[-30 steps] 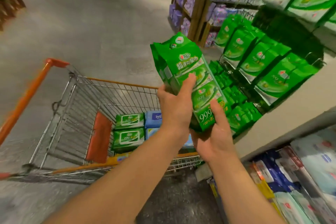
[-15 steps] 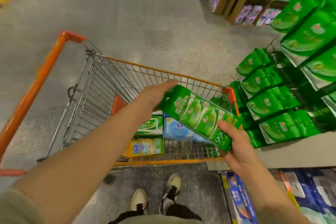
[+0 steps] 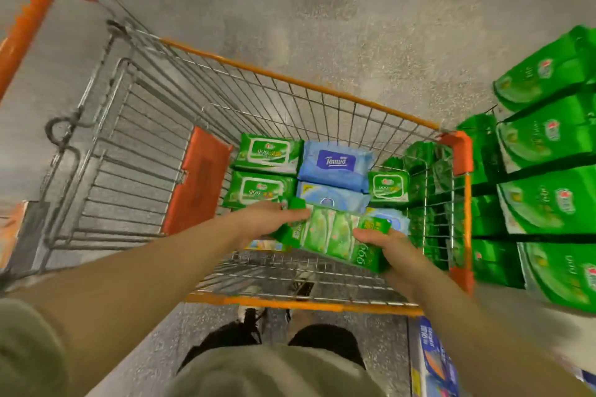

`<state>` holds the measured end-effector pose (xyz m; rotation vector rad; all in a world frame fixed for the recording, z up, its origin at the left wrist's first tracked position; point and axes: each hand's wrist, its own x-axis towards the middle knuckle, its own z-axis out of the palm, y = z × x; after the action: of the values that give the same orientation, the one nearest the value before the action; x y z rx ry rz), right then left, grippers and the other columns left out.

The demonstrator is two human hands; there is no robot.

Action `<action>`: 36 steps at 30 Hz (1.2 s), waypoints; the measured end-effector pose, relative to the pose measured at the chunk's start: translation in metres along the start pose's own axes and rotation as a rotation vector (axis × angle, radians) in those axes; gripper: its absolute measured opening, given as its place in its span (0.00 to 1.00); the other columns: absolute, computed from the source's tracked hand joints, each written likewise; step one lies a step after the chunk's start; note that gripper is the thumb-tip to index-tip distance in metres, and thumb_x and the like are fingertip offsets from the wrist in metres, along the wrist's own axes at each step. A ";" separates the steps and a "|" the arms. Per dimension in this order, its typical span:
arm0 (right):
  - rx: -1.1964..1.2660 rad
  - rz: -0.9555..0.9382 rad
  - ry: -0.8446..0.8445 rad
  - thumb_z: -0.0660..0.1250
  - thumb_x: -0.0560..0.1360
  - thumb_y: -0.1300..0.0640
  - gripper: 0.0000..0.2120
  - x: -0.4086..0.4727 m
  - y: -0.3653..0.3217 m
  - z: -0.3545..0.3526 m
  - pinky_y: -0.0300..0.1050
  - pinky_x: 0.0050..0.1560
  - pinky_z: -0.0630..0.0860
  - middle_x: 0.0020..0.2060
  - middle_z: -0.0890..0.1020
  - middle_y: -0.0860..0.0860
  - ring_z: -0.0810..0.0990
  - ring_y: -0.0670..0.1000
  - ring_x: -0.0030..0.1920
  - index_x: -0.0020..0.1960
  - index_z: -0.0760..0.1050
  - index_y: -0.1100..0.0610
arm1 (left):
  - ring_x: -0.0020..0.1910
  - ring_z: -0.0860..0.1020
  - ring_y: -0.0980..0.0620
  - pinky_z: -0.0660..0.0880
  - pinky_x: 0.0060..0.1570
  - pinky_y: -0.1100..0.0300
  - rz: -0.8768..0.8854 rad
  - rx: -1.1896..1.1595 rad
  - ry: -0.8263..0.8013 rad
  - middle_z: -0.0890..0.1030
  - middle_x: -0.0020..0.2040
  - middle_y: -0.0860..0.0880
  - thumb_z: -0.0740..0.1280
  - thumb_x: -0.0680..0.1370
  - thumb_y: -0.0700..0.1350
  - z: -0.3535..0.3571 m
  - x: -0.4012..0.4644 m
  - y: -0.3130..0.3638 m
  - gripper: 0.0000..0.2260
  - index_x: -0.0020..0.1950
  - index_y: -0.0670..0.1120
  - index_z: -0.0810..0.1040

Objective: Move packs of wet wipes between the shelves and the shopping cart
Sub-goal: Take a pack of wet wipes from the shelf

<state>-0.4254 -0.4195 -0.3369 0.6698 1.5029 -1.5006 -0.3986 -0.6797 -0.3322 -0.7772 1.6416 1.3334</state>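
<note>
Between curled fingers, left hand [image 3: 271,222] at one end and right hand [image 3: 392,251] at the other, a long green multipack of wipes [image 3: 335,234] hangs flat inside the wire shopping cart [image 3: 290,80], just above green and blue packs [image 3: 335,161] on its floor, green-stocked shelves [image 3: 548,171] alongside, grey speckled floor [image 3: 322,10] beyond.

The green pack [image 3: 335,235] between the hands is shiny plastic. Around it, the cart [image 3: 154,126] is bare metal wire.
</note>
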 end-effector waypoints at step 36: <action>-0.295 0.295 0.114 0.77 0.73 0.58 0.22 0.201 0.107 -0.021 0.58 0.62 0.78 0.56 0.85 0.54 0.83 0.56 0.55 0.65 0.76 0.59 | 0.55 0.82 0.41 0.80 0.53 0.51 -0.166 0.385 0.411 0.82 0.63 0.41 0.66 0.82 0.47 0.059 0.174 -0.106 0.24 0.78 0.44 0.69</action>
<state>-0.4315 -0.4281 -0.5654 0.7696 1.5922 -1.0096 -0.3687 -0.6388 -0.5383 -0.9665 2.0235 0.7368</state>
